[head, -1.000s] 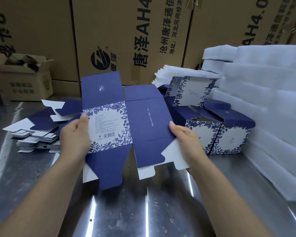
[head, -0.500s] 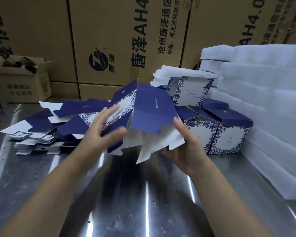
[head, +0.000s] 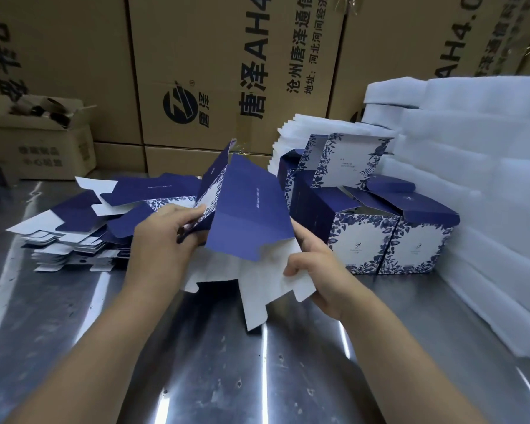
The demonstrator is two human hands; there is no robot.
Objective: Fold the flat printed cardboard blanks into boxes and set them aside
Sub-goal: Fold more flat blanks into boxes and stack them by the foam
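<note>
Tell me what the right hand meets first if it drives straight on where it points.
The half-folded blank it grips: the right hand points forward-left into its white underside. Beyond that, probably the left hand, though depth is unclear.

Folded boxes (head: 380, 240) right, blank stack (head: 74, 237) left.

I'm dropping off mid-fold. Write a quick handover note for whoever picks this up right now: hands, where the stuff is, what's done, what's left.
Left hand grips the half-folded blank at its floral panel.
Right hand pinches the same blank's white lower flap.
The blank is held above the metal table, panels bent into a ridge, bottom flaps hanging loose.
Done: several folded boxes stand at right, beside the white foam sheets.
Left: finish this one, set it with them, then work through the stack of flat blanks at left.
</note>
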